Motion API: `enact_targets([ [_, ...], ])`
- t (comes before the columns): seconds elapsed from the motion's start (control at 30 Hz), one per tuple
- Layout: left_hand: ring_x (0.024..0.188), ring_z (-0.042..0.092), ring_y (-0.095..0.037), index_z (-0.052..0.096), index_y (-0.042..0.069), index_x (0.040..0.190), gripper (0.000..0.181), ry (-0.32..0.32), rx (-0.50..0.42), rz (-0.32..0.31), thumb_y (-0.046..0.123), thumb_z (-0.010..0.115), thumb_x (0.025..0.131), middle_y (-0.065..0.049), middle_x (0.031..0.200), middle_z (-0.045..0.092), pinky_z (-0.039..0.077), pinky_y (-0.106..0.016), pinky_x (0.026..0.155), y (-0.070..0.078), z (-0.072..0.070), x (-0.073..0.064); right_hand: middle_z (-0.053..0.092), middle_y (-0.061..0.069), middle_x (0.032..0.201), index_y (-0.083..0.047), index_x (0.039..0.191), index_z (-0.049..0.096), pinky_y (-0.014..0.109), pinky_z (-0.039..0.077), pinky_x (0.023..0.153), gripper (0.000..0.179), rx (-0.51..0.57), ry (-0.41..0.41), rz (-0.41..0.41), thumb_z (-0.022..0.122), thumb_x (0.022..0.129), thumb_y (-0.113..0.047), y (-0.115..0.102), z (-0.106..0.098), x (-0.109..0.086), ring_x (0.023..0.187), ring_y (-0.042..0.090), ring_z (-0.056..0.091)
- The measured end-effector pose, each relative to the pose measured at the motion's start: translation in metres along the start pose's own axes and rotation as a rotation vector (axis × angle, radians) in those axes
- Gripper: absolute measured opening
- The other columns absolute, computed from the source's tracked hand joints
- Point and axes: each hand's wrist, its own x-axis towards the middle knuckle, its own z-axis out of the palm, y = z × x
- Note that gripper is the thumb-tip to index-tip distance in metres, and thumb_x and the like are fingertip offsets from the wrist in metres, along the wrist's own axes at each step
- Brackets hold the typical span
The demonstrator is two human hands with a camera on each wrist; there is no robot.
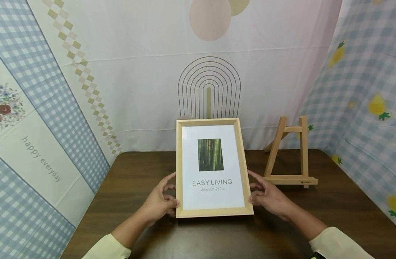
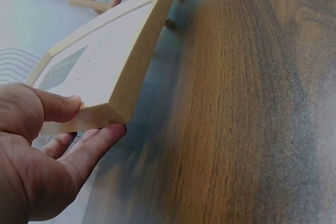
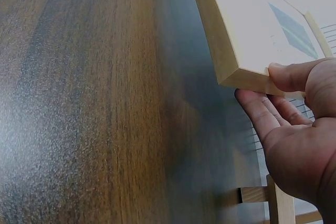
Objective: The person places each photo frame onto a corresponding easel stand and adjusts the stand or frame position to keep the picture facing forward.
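The frame (image 1: 215, 213) is pale yellow, its picture (image 1: 211, 154) green, the table (image 1: 136, 172) grained dark brown, the easel (image 1: 304, 153) light tan.

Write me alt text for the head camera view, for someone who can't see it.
A person's left hand and right hand hold a rectangular pale-wood picture frame by its sides, its white insert reading "EASY LIVING". To its right, a light-brown wooden easel stands on a dark-brown wooden table.

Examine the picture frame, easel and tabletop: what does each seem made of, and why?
Picture frame: probably wood, smooth; pale tan, seamed corners. Easel: likely wood, unpainted-looking; tan bars. Tabletop: wood or laminate, slightly glossy; streaked brown grain, soft reflections.
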Motion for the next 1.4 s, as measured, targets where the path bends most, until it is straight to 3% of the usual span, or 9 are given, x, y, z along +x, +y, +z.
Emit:
enact_targets([
  [0.9, 0.086, 0.066, -0.029, 0.03, 0.026, 0.16, 0.094, 0.027, 0.047, 0.077, -0.02, 0.067, 0.086, -0.025, 0.141, 0.045, 0.061, -0.049, 0.063, 0.004, 0.003, 0.011, 0.047, 0.032, 0.14, -0.015, 0.164, 0.016, 0.04, 0.059, 0.083, 0.089, -0.044, 0.095, -0.034, 0.065, 0.093, 0.009, 0.0, -0.001, 0.005, 0.108, 0.038, 0.065],
  [1.4, 0.086, 0.065, -0.028, 0.033, 0.028, 0.158, 0.093, 0.043, 0.103, 0.14, -0.019, 0.069, 0.086, -0.021, 0.14, 0.049, 0.06, -0.041, 0.062, 0.002, 0.003, 0.016, 0.045, 0.034, 0.142, -0.011, 0.163, 0.016, 0.038, 0.06, 0.083, 0.09, -0.058, 0.135, -0.072, 0.065, 0.091, 0.013, -0.003, -0.005, 0.009, 0.11, 0.039, 0.064],
])
